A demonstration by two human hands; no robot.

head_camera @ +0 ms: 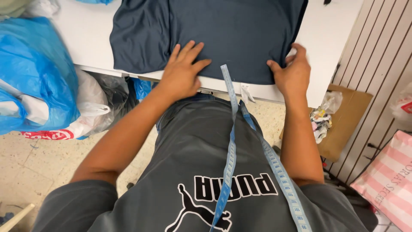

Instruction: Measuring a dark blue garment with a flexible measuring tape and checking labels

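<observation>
Both hands on the near hem of a dark shirt spread on a white table.

The dark shirt [223, 34] lies flat on the white table [86, 30], its long axis running away from the person, its hem at the table's near edge. The left hand [182, 71] rests open, palm down, fingers spread on the hem left of the blue measuring tape [231, 141] (which hangs from the neck, its end lying over the hem). The right hand [294, 71] curls at the shirt's right corner and seems to pinch the cloth, though the fingertips are hidden. Both hands sit about equally near. The shirt's far end is cut off by the frame. Blue plastic bags [34, 68] stand left of the table.
</observation>
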